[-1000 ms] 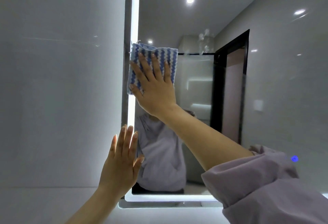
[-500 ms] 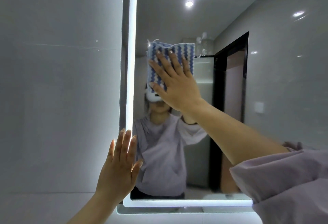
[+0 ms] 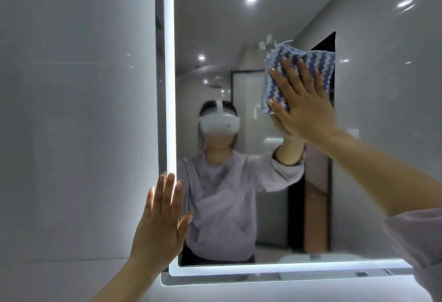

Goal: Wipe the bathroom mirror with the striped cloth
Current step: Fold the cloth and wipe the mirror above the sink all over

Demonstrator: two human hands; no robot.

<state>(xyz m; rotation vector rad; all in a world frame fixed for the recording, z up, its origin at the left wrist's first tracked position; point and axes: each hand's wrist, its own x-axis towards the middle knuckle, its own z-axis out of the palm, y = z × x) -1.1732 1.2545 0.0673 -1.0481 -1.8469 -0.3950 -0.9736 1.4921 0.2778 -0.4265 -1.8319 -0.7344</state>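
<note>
Pressing striped cloth (image 3: 311,56) to mirror (image 3: 215,38): right hand (image 3: 308,110), fingers (image 3: 293,76) straight. Left hand (image 3: 160,232) flat on lit edge (image 3: 169,86). Risk: unpinched cloth slipping off.

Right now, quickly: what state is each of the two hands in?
Left hand: open, fingers straight, flat against the lit left edge of the mirror.
Right hand: open, straight fingers pressing the striped cloth against the mirror.
</note>
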